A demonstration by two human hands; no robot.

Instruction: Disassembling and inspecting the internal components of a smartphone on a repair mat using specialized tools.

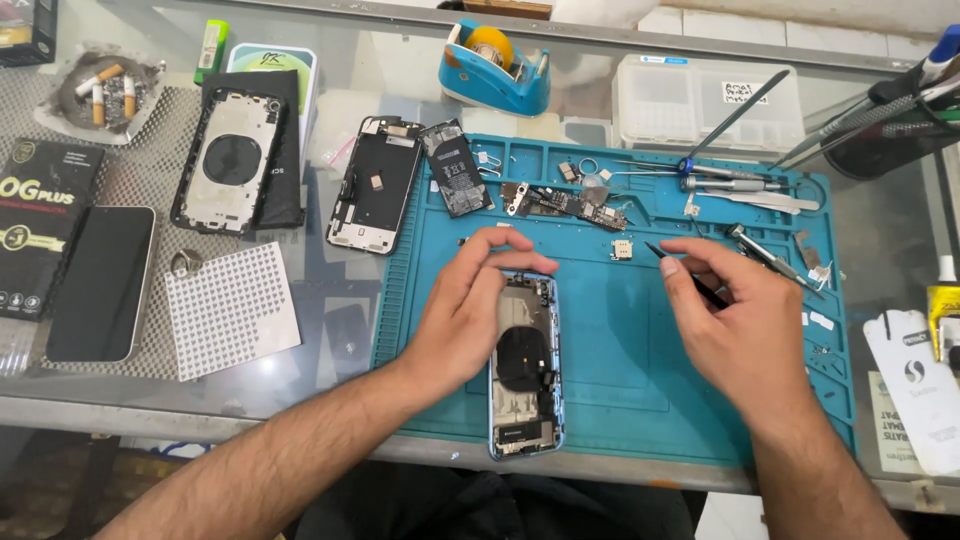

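An opened blue phone housing lies lengthwise on the teal repair mat, its insides facing up with a round black coil in the middle. My left hand rests on its upper left side, fingers curled over the top edge. My right hand hovers to the right of the phone, pinching black tweezers whose tip points up and left. A circuit board and a black battery lie at the top of the mat.
Two more opened phone frames and a phone with a dark screen lie left of the mat. Screwdrivers and small parts sit at the mat's upper right. A blue tape dispenser, a clear parts box and an ashtray stand behind.
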